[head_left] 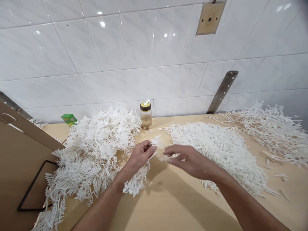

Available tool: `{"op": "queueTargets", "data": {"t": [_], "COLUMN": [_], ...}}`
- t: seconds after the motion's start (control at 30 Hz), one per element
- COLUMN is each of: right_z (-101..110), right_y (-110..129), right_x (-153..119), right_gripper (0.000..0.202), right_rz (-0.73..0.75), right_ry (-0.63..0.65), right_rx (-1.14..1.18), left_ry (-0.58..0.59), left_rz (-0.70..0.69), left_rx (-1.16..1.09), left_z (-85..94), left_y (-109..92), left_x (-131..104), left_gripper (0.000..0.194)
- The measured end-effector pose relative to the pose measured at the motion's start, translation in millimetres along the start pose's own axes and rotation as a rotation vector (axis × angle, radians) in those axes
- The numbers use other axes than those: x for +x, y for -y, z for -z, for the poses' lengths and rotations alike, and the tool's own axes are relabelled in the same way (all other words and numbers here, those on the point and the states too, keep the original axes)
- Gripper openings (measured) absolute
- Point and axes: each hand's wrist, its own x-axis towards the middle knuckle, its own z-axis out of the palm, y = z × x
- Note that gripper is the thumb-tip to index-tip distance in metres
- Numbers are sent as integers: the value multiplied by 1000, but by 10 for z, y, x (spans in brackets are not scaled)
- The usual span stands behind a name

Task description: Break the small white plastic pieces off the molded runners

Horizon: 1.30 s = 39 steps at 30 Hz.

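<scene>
My left hand (142,153) is closed, thumb and fingers pinching a white branched plastic strand (157,141). The strand's feathery tip sticks up past the fingers, and another part of it seems to hang below toward a tuft (136,182) under the hand. Just to the right, my right hand (184,158) reaches toward the same strand with bent fingers. Motion blurs its fingertips, so I cannot tell whether they grip anything. A big heap of similar branched strands (96,144) lies left of my hands. To the right spreads a flat pile of short thin white pieces (214,147).
Long bare white stems (271,128) lie in a loose heap at far right. A jar with a dark-rimmed lid (146,117) stands near the tiled wall. A green box (69,119) sits at back left. A brown panel (21,166) with a black metal loop (21,200) borders the left.
</scene>
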Motion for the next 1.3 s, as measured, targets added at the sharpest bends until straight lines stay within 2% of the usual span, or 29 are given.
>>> {"op": "queueTargets", "data": {"t": [0.1, 0.13, 0.2, 0.33, 0.53, 0.7, 0.87, 0.97, 1.1, 1.3], "right_z": [95, 94, 54, -64, -102, -115, -95, -93, -122, -50], "right_y": [13, 17, 25, 34, 58, 38, -3, -20, -10, 21], "right_x": [33, 44, 59, 69, 57, 61, 77, 84, 84, 71], "right_gripper": [22, 21, 19, 16, 10, 11, 15, 16, 16, 15], "right_rz": [-60, -41, 49, 193, 130, 10, -132, -162, -142, -106], "right_ry": [-281, -343, -383, -330, -151, -202, -256, -271, -227, -162], "right_rx": [-30, -39, -59, -99, -211, -218, -104, -28, 32, 18], "left_ry": [69, 100, 146, 146, 110, 74, 142, 138, 102, 73], "left_rz": [38, 49, 63, 50, 51, 57, 44, 43, 29, -49], "left_rx": [10, 12, 38, 149, 184, 44, -194, -277, -277, -115], "left_z": [-40, -57, -92, -161, -224, -230, -148, -84, -75, -155], "left_y": [21, 29, 37, 19, 9, 42, 7, 24, 85, 73], "left_x": [-8, -13, -27, -63, -94, -85, -66, -49, -37, -56], "left_gripper": [37, 36, 33, 29, 23, 15, 22, 22, 23, 30]}}
